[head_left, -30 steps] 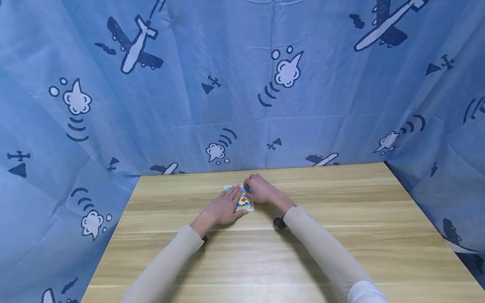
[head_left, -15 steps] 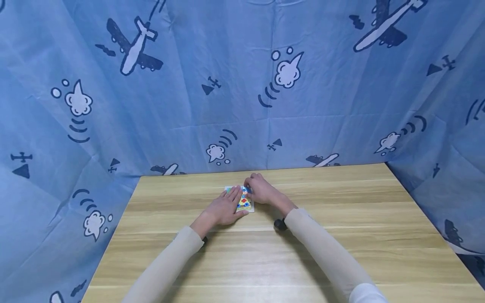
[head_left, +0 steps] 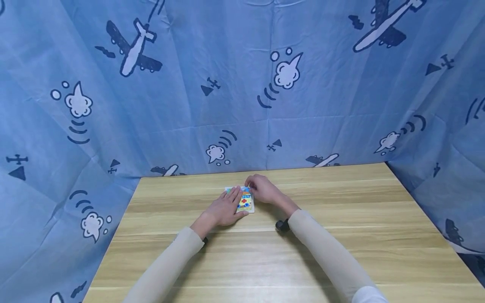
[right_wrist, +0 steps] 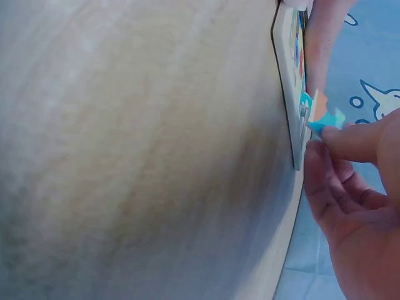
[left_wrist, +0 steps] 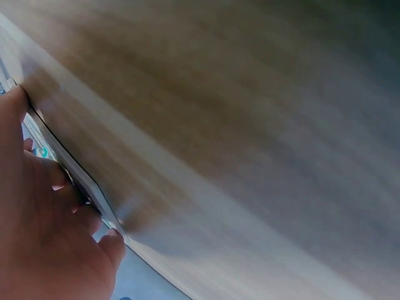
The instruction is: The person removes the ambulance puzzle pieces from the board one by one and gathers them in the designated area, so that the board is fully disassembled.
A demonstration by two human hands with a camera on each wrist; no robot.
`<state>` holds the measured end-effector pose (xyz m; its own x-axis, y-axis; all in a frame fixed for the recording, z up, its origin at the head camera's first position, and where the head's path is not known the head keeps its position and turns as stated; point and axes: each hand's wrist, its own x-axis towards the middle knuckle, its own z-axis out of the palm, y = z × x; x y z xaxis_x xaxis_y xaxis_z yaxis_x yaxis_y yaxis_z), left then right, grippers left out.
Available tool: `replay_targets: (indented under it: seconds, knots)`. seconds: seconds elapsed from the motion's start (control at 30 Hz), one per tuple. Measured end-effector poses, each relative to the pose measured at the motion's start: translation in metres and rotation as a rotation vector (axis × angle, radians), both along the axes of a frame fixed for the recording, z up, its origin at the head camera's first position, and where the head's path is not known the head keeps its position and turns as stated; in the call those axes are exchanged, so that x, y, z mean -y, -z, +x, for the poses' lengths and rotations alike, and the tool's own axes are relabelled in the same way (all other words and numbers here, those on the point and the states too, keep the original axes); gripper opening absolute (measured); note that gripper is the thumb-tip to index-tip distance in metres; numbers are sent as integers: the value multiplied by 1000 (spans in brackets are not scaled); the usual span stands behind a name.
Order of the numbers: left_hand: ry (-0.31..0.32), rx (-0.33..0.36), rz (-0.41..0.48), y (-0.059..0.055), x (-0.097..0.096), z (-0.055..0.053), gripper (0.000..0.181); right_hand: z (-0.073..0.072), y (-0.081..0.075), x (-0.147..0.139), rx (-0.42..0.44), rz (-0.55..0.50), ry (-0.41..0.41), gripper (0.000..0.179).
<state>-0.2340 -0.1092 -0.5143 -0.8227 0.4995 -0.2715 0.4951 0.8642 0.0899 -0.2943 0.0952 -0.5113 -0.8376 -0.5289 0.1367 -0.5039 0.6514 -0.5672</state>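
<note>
Puzzle board (head_left: 245, 200) showing yellow vehicle with red cross, lying flat on wooden table (head_left: 242, 265) toward far edge, before blue curtain (head_left: 235, 105); left hand (head_left: 224, 209) resting across board's left part, fingers straight, unclenched, thumb lying by near edge; right hand (head_left: 264, 190) pinching small orange-and-turquoise piece (right_wrist: 329, 119) between thumb and fingers at board's far right corner; piece tilting up, cannot tell whether touching board; beige sleeves (head_left: 326, 249) covering both forearms.
</note>
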Motion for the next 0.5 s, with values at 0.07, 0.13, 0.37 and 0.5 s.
replay_targets:
  seconds: [0.07,0.13,0.37,0.5]
  knots:
    - [3,-1,3,-1,0,0,87,1,0,-2,14,-41,6,17]
    - [5,-1,10,-1,-1,0,87,2,-1,-4,31,-82,17,17]
    - [7,-8,-10,1,0,1,88,7,-4,-14,99,-197,76,21]
    - [2,-14,-15,1,-1,1,88,8,-9,-23,148,-233,147,22]
